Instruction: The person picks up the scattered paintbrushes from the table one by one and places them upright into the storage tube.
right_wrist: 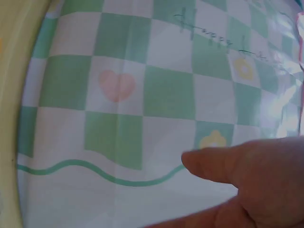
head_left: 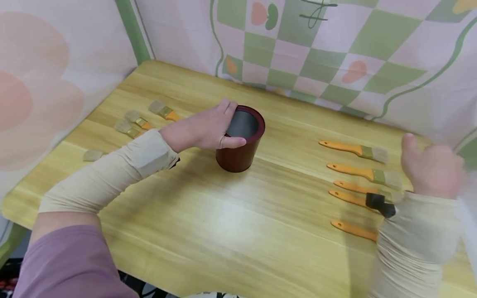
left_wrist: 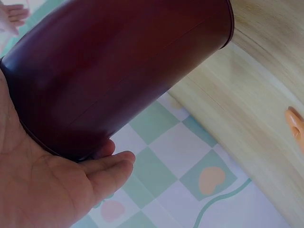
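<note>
A dark red-brown round container [head_left: 238, 157], grey inside, stands upright near the middle of the table. My left hand [head_left: 208, 126] holds it at the rim from the left, thumb along the near side and fingers toward the far side. In the left wrist view, the container's smooth side [left_wrist: 118, 71] fills the top, and its rim meets the palm of the left hand [left_wrist: 52, 190]. My right hand [head_left: 432, 171] is raised at the table's right side, beyond the brushes, holding nothing. The right wrist view shows this hand's thumb [right_wrist: 209, 164] stretched out; its fingers are mostly cut off.
Several flat paintbrushes with orange handles, such as the top one [head_left: 340, 145], lie in a column on the right. More brushes [head_left: 164, 111] lie at the left, partly behind the left forearm. A checkered cloth [head_left: 328, 54] hangs behind the wooden table [head_left: 223, 248].
</note>
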A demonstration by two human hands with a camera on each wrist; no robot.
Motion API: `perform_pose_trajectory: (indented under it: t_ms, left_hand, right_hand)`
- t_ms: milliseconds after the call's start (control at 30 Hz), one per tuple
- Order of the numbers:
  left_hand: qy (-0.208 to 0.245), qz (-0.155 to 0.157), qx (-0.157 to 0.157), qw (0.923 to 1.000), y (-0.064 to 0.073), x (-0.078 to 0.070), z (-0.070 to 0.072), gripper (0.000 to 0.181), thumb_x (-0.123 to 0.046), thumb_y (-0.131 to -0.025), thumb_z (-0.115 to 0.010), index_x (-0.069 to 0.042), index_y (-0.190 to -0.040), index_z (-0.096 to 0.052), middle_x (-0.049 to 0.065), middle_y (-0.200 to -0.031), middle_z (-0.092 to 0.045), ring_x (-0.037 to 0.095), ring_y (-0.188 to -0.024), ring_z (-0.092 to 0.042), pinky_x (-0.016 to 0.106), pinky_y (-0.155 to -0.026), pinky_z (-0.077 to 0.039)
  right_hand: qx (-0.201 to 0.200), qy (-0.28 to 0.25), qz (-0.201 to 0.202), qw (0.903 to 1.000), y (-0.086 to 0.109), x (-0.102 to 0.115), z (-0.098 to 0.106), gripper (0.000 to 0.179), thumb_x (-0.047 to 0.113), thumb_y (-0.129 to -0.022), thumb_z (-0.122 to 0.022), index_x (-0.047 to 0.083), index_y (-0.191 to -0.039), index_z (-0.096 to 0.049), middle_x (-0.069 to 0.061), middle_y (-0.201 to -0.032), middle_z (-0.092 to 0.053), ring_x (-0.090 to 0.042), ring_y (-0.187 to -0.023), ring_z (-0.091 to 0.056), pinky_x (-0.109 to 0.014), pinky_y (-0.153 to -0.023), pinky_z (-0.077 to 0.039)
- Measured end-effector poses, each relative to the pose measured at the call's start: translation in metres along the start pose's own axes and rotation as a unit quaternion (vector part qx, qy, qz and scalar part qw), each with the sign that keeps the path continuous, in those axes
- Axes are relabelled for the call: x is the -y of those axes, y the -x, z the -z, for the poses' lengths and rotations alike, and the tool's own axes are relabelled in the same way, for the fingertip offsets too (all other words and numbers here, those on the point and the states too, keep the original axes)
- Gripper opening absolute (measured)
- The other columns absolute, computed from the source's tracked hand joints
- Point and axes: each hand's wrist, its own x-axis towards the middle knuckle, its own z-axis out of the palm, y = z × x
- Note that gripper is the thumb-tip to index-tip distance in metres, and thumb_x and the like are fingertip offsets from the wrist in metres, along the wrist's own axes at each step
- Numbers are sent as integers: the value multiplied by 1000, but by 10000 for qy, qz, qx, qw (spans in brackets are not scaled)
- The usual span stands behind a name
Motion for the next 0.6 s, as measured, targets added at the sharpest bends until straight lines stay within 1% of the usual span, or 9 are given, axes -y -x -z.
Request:
perform_pose_trajectory:
  t_ms: [67,133,200,233,300,333,400,533,600]
  left_hand:
    - [6,2,20,10000,-1,0,0,96,-64,-88,-50,5,-147,-17,20,-137,-32,28,-115,-46,37,-101,-43]
    - [17,-9,20,10000,-1,-1,-1,96,-64,-88,-50,5,-147,-17,19,-137,-32,28,-115,-46,37,-101,-43]
    - [23,-13,11,10000,-2,-1,-1,97,-64,-88,-50,5,-147,-17,20,-137,-31,27,-115,-46,36,-101,-43]
    - [25,-15,13,10000,-2,-1,-1,97,-64,-88,-50,5,-147,-17,20,-138,-31,27,-115,-46,36,-101,-43]
    - [19,-13,21,10000,-2,-2,-2,98,-65,-88,-50,5,-148,-16,20,-138,-31,27,-114,-46,36,-100,-43]
    - [16,-10,27,10000,-2,-2,-2,98,-65,-88,-50,5,-148,-16,20,-139,-30,27,-114,-46,36,-100,-43]
    - [29,-6,35,10000,-2,-2,-2,99,-65,-87,-50,5,-148,-16,20,-139,-30,27,-114,-46,35,-100,-44]
    - [48,19,23,10000,-2,-3,-2,99,-65,-88,-50,5,-149,-14,20,-141,-28,27,-115,-46,35,-100,-43]
    - [60,26,14,10000,-2,-4,-2,99,-64,-88,-50,5,-148,-14,20,-140,-29,27,-115,-45,35,-100,-43]
  right_hand:
    - [329,165,71,9993,-9,2,-5,94,59,-96,-6,-23,-132,-36,-49,-132,-33,-65,-119,-32,-67,-103,-25]
    - [524,218,202,9982,-17,4,-9,94,60,-96,-6,-20,-123,-49,-43,-125,-49,-63,-115,-39,-65,-101,-29]
    - [540,279,301,9977,-23,6,-14,93,60,-96,-9,-16,-107,-60,-34,-101,-65,-58,-106,-50,-62,-95,-36]
    - [550,285,359,9974,-26,8,-16,91,59,-96,-10,-14,-96,-63,-28,-85,-69,-55,-101,-53,-59,-92,-38]
    - [522,314,443,9972,-33,10,-22,85,57,-97,-12,-8,-78,-64,-11,-58,-66,-49,-90,-60,-55,-87,-40]
    - [550,302,430,9971,-36,12,-25,83,57,-97,-13,-6,-75,-64,-4,-53,-64,-47,-87,-62,-54,-86,-40]
    - [546,274,441,9972,-41,15,-30,80,54,-97,-14,-3,-70,-63,2,-49,-61,-43,-82,-63,-53,-86,-41]
    - [555,89,311,9979,-51,21,-41,76,53,-98,-17,-2,-72,-63,4,-48,-60,-31,-65,-65,-51,-86,-43]
    - [574,126,300,9978,-58,24,-46,75,52,-98,-17,-2,-75,-64,1,-48,-60,-29,-63,-64,-49,-83,-44]
